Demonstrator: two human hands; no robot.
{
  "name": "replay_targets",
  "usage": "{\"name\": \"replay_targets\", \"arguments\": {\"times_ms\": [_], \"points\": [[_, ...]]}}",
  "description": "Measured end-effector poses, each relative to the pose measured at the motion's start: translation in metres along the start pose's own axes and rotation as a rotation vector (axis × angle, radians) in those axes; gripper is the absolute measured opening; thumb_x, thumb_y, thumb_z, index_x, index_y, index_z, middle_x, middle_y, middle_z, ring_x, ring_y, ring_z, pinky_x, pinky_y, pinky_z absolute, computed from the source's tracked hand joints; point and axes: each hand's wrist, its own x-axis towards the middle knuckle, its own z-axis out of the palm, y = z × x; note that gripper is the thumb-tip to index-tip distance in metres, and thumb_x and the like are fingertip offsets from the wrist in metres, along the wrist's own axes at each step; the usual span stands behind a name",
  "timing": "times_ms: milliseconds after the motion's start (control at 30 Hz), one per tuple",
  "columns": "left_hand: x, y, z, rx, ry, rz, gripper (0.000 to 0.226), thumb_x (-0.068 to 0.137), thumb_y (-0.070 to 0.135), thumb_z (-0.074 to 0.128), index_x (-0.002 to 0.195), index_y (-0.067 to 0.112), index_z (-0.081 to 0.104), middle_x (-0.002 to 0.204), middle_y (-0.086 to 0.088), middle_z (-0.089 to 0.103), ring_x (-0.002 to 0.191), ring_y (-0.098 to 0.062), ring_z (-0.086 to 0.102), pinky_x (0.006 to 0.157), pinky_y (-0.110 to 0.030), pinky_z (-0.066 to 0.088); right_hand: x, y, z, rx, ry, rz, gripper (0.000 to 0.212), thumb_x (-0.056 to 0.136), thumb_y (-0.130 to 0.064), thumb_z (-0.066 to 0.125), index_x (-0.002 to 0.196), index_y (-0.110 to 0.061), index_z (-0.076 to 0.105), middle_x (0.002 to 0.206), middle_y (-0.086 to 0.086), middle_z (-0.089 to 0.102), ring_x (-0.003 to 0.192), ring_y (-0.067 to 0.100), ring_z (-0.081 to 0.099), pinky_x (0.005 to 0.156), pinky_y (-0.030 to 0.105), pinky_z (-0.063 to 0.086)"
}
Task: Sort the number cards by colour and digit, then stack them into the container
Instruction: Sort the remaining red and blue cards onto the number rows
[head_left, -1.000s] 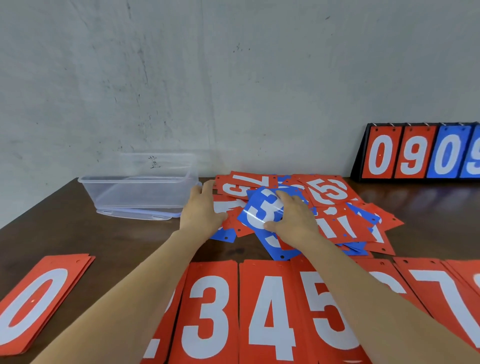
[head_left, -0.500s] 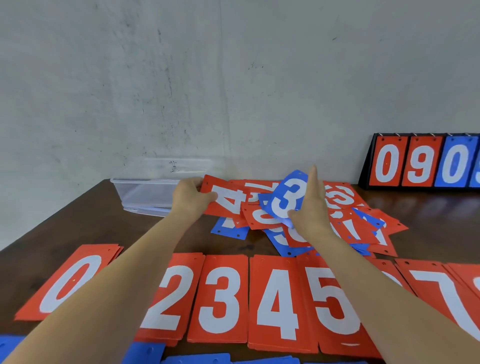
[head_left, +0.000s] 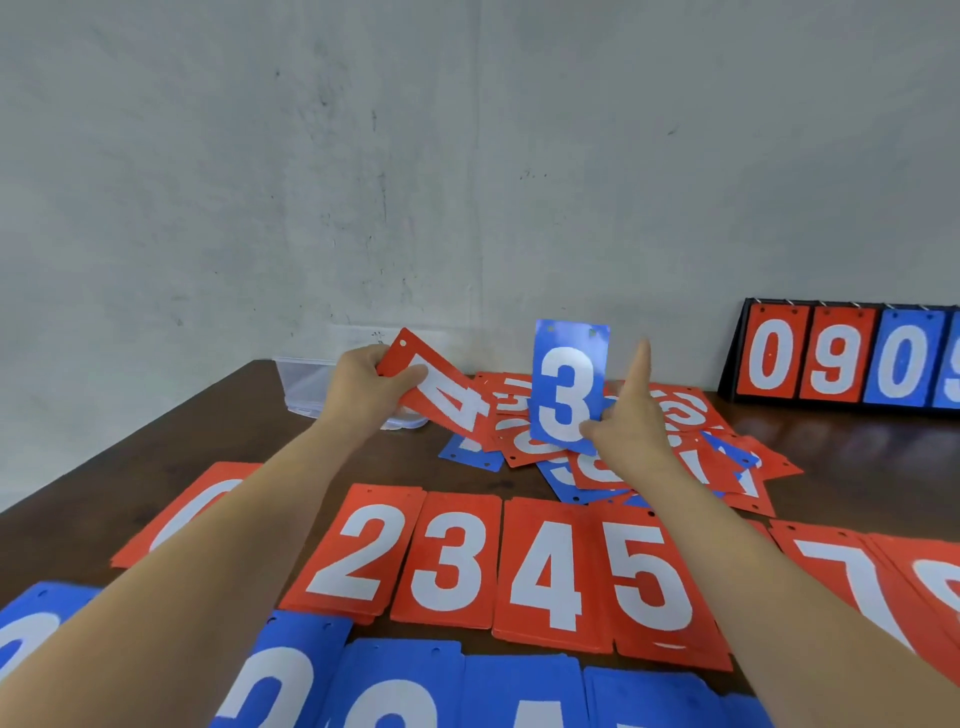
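Now both hands are up above the loose pile in the middle of the tabletop, while one second ago they lay flat on it. The left hand grips the red 4 card at its holed end, with the thumb on the face and the fingers curled behind. Half a second ago this card was low over the pile; now it is raised and tilted, with its other end pointing down to the right. The right hand pinches the blue 3 card at its lower right edge, and its index finger stands straight up beside the card. Earlier the card leaned over the pile; now it stands upright, digit toward the camera, higher than before.

The clear container stays at the far left edge of the tabletop, by the wall, partly hidden behind the left hand and the red 4 card.

Nearer to the person, the red stacks lie in a row: 0, 2, 3, 4, 5, 7. The forearms cover some parts of them. Along the near edge a row of blue stacks shows more than before, because the view points lower. The scoreboard stands at the far right corner.
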Motion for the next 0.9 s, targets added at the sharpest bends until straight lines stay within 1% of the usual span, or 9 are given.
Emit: {"name": "replay_targets", "arguments": {"times_ms": [100,200,267,367,433,567,667,800,900], "points": [[-0.01,0.002,-0.005,0.046,-0.016,0.0,0.017,0.088,0.023,0.07,0.094,0.008,0.065,0.077,-0.001,0.069,0.041,-0.005,0.06,0.045,-0.015,0.05,-0.004,0.0,-0.001,0.049,-0.035,0.006,0.051,0.082,0.004,0.067,0.129,-0.006,0.048,0.108,0.009,0.065,0.096,0.025,0.065,0.064,0.032,0.055],[-0.014,0.003,-0.01,0.072,-0.008,-0.005,0.016,0.084,0.019,0.073,0.089,0.007,0.065,0.071,-0.004,0.069,0.05,-0.009,0.065,0.052,-0.016,0.052,-0.012,-0.002,-0.004,0.084,-0.015,-0.002,0.006,0.089,-0.003,0.063,0.093,-0.005,0.058,0.092,0.013,0.068,0.087,0.029,0.065,0.069,0.035,0.055],[-0.014,0.004,-0.013,0.071,-0.01,-0.015,0.019,0.081,0.015,0.075,0.092,0.003,0.065,0.08,-0.009,0.072,0.067,-0.018,0.07,0.064,-0.026,0.057,-0.016,-0.004,-0.007,0.09,0.012,-0.007,0.009,0.091,-0.008,0.062,0.083,-0.009,0.059,0.084,0.015,0.066,0.083,0.034,0.064,0.064,0.035,0.051],[-0.019,0.005,-0.017,-0.029,-0.03,-0.074,0.023,0.083,0.011,0.074,0.102,0.005,0.062,0.093,-0.006,0.07,0.076,-0.014,0.067,0.068,-0.022,0.052,-0.025,-0.011,-0.012,0.153,0.016,0.025,0.018,0.093,-0.013,0.062,0.075,-0.016,0.059,0.09,0.018,0.069,0.089,0.038,0.066,0.071,0.046,0.055],[-0.022,0.007,-0.02,-0.088,-0.033,-0.088,0.019,0.085,0.009,0.072,0.1,0.003,0.063,0.091,-0.006,0.069,0.075,-0.011,0.064,0.07,-0.022,0.05,-0.031,-0.016,-0.014,0.183,0.014,0.061,0.02,0.093,-0.015,0.062,0.074,-0.017,0.058,0.093,0.021,0.069,0.091,0.042,0.065,0.07,0.048,0.056],[-0.028,0.004,-0.037,-0.134,-0.04,-0.09,0.01,0.089,0.009,0.067,0.097,0.003,0.066,0.088,-0.001,0.069,0.074,-0.006,0.064,0.057,-0.011,0.048,-0.044,-0.026,-0.015,0.212,-0.001,0.072,0.018,0.094,-0.018,0.062,0.078,-0.008,0.061,0.098,0.024,0.068,0.095,0.041,0.065,0.073,0.047,0.055],[-0.032,-0.006,-0.055,-0.133,-0.068,-0.089,0.01,0.087,0.006,0.069,0.094,-0.001,0.07,0.09,-0.009,0.072,0.076,-0.014,0.067,0.068,-0.021,0.053,-0.056,-0.036,-0.008,0.257,-0.02,0.086,0.02,0.094,-0.017,0.062,0.076,-0.007,0.061,0.098,0.025,0.067,0.096,0.04,0.064,0.074,0.043,0.053],[-0.041,-0.016,-0.084,-0.145,-0.142,-0.132,0.01,0.087,0.013,0.071,0.093,0.006,0.071,0.087,-0.001,0.074,0.069,-0.006,0.07,0.063,-0.017,0.053,-0.076,-0.052,0.005,0.279,-0.02,0.13,0.022,0.092,-0.015,0.063,0.071,-0.009,0.06,0.102,0.031,0.064,0.099,0.048,0.06,0.075,0.047,0.052],[-0.048,-0.024,-0.107,-0.166,-0.192,-0.189,0.014,0.086,0.021,0.073,0.09,0.008,0.07,0.084,-0.006,0.075,0.077,-0.025,0.073,0.077,-0.041,0.059,-0.096,-0.065,0.013,0.283,-0.013,0.174,0.02,0.093,-0.018,0.063,0.075,-0.009,0.061,0.102,0.026,0.067,0.097,0.043,0.063,0.082,0.052,0.053]]}}
